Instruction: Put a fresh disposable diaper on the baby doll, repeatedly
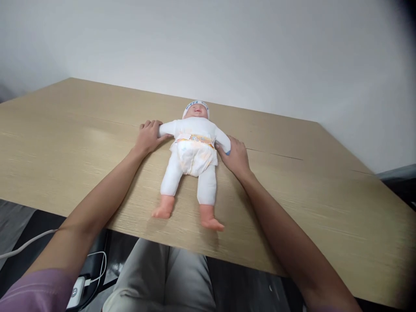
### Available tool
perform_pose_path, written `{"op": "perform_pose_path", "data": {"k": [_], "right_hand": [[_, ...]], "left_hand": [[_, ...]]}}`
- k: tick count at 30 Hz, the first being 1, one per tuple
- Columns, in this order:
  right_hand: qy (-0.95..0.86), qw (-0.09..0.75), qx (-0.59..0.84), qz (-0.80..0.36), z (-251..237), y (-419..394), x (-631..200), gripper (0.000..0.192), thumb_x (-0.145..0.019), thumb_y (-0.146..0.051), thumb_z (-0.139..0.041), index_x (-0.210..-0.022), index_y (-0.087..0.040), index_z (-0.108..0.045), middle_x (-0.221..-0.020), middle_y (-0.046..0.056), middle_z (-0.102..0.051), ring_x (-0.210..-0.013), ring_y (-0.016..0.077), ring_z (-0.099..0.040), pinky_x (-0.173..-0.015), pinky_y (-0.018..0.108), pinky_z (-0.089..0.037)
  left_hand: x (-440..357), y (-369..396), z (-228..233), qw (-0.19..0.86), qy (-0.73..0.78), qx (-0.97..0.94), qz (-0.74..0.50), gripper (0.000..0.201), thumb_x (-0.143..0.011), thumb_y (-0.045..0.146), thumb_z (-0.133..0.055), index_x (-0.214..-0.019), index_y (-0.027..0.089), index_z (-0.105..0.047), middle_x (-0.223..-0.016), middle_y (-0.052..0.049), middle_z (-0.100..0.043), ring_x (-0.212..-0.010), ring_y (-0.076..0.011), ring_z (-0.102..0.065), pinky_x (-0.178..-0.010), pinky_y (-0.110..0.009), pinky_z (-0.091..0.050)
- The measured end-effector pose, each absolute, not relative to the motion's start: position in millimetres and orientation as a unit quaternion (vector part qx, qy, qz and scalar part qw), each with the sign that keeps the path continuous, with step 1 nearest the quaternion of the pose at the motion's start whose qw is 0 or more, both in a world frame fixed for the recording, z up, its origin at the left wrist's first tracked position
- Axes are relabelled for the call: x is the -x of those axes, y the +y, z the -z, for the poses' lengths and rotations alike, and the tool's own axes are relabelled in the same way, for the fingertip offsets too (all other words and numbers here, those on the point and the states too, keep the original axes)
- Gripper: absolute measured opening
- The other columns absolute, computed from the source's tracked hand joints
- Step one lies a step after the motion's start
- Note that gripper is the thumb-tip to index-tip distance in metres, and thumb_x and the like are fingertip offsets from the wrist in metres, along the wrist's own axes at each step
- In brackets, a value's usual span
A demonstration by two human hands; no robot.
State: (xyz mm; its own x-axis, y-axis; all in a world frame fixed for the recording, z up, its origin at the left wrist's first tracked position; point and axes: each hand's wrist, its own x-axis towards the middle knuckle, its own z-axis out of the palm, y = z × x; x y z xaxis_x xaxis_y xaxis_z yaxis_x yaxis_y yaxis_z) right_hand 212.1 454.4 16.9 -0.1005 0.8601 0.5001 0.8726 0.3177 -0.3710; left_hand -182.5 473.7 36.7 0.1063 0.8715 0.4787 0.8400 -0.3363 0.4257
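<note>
Doll: laid on its back near the middle of the frame, head toward the top, legs spread toward the bottom; dressed in a white suit.
Cap: white, marked with blue lettering; worn on the doll's head, just above the frame's centre.
Diaper: white, with an orange patterned band at the waist; wrapped around the doll's hips, over the suit.
Feet: bare, pinkish; turned outward, near the table's lower edge.
Left hand: closed around the end of the doll's arm at the left of centre; thumb laid below the arm, fingers bent above it; the doll's own hand is hidden by the grip.
Right hand: closed around the end of the other arm, right of centre; a small blue patch is seen beside the thumb.
Table: pale, wood-grained; stretched across the frame, crossed by a thin seam.
Wall: plain, pale grey; seen along the top.
Sleeve: purple; seen at lower left.
Trousers: light grey; seen at bottom centre, below the table edge.
Device: white, joined to a white cable; placed at lower left.
</note>
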Motion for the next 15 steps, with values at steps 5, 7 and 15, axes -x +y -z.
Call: {"op": "perform_pose_path", "data": {"k": [5,7,15], "right_hand": [[-0.712,0.339,0.615,-0.001,-27.0,443.5,-187.6,0.060,-0.109,-0.068,-0.047,-0.121,-0.017,-0.077,-0.117,0.021,-0.081,-0.105,0.0375,-0.070,-0.096,0.047,-0.053],[-0.692,0.343,0.635,-0.031,-37.7,435.8,-176.6,0.056,-0.108,-0.066,-0.050,-0.116,-0.019,-0.077,-0.113,0.020,-0.082,-0.100,0.0363,-0.072,-0.090,0.045,-0.053],[-0.714,0.370,0.559,-0.201,-98.3,315.6,-210.5,0.050,-0.099,-0.063,-0.067,-0.127,-0.023,-0.078,-0.117,0.010,-0.084,-0.102,0.0325,-0.075,-0.087,0.040,-0.055]], "left_hand": [[156.1,463.4,-51.7,0.027,0.626,-0.716,-0.309,0.051,-0.093,0.065,-0.075,-0.113,0.018,-0.072,-0.114,-0.024,-0.076,-0.123,-0.0484,-0.061,-0.117,-0.061,-0.033],[138.1,448.0,-68.4,0.051,0.664,-0.687,-0.289,0.042,-0.091,0.056,-0.078,-0.103,0.017,-0.071,-0.099,-0.022,-0.075,-0.114,-0.0488,-0.067,-0.111,-0.059,-0.038],[130.6,238.2,-125.9,0.054,0.652,-0.713,-0.252,0.041,-0.099,0.060,-0.064,-0.105,0.020,-0.064,-0.091,-0.010,-0.073,-0.089,-0.0334,-0.069,-0.086,-0.041,-0.050]]}}
